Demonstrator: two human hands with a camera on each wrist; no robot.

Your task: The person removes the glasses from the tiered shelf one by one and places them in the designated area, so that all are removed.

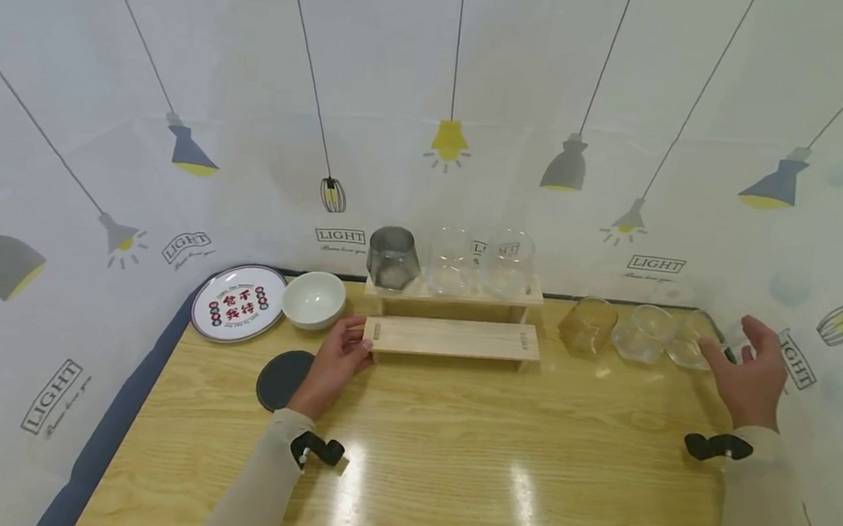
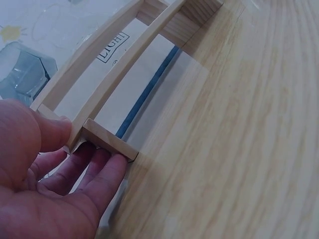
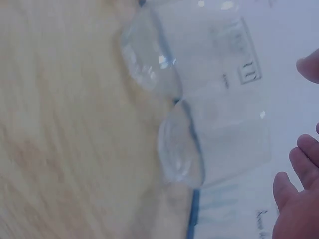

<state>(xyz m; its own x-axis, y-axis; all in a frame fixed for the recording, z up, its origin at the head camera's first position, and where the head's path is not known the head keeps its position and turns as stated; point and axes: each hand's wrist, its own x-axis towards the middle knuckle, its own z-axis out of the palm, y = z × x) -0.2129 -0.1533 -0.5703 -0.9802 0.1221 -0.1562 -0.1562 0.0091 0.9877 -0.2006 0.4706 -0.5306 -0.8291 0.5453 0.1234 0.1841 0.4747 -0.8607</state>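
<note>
My left hand (image 1: 337,364) grips the left end of the lower board of a two-step wooden rack (image 1: 452,338). In the left wrist view the thumb lies over the board, and the fingers (image 2: 107,177) reach around the end leg. On the rack's upper step stand a grey faceted glass (image 1: 393,259) and two clear glasses (image 1: 451,263). My right hand (image 1: 751,380) is held at the far right with fingers spread, beside a clear glass (image 1: 690,340). The right wrist view shows a gap between that hand and two clear glasses (image 3: 219,142).
An amber glass (image 1: 587,326) and another clear glass (image 1: 643,333) stand in the right-hand row by the wall. Left of the rack are a white bowl (image 1: 314,300), a printed plate (image 1: 237,304) and a dark round coaster (image 1: 283,380). Printed sheeting encloses the wooden table (image 1: 464,467).
</note>
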